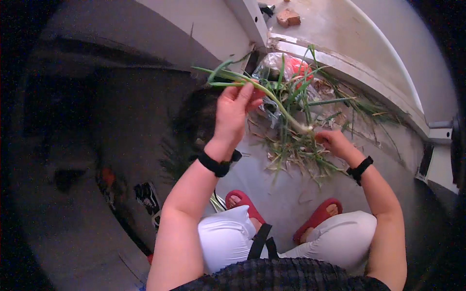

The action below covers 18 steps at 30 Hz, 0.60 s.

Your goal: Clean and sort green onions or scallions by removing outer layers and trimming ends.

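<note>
My left hand [233, 112] pinches a long green onion [280, 105] between thumb and fingers, partway up its stem. The green leaves trail past the hand to the upper left, and the pale root end slants down to the right. At that root end is my right hand [336, 143], its fingers curled in close. Whether they grip the roots is too small to tell. Beneath both hands, a heap of onion trimmings [287, 156] lies on the grey floor, with peeled skins and loose green leaves among it.
A clear plastic bag [271, 63] with a red part sits behind the trimmings, against a raised door sill [327, 58]. Beyond the sill lies a broken brick [288, 17]. White onion stems [215, 204] show beside my left red slipper [244, 203]. Dark, unclear objects lie at left.
</note>
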Each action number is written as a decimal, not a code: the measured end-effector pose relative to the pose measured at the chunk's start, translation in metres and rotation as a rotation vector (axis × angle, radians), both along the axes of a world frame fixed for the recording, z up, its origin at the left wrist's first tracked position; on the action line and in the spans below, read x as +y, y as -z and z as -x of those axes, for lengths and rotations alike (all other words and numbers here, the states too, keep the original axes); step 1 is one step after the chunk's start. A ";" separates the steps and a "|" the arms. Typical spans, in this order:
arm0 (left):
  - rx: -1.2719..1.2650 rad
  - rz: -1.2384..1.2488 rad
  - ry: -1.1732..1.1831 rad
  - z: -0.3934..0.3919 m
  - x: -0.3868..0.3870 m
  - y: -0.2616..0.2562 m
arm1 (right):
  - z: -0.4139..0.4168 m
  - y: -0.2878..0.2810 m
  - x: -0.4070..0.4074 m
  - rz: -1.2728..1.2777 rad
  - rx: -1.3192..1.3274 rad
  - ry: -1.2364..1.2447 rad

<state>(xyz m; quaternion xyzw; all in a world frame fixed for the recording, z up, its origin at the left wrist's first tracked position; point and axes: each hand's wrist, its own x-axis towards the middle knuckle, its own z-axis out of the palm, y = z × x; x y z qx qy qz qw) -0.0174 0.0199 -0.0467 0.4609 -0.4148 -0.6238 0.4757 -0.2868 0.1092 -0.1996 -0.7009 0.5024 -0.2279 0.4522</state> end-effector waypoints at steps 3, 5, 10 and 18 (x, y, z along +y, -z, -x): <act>-0.023 0.008 0.023 0.005 -0.003 -0.014 | 0.014 0.018 0.003 -0.102 -0.005 0.021; -0.041 0.040 0.006 0.005 -0.006 -0.015 | 0.019 0.018 0.002 -0.027 0.114 -0.073; -0.061 0.168 -0.065 0.022 -0.003 -0.018 | 0.028 0.030 0.004 -0.090 0.369 -0.133; 0.082 0.286 -0.160 0.014 -0.019 -0.038 | 0.037 0.043 0.017 -0.096 0.692 -0.218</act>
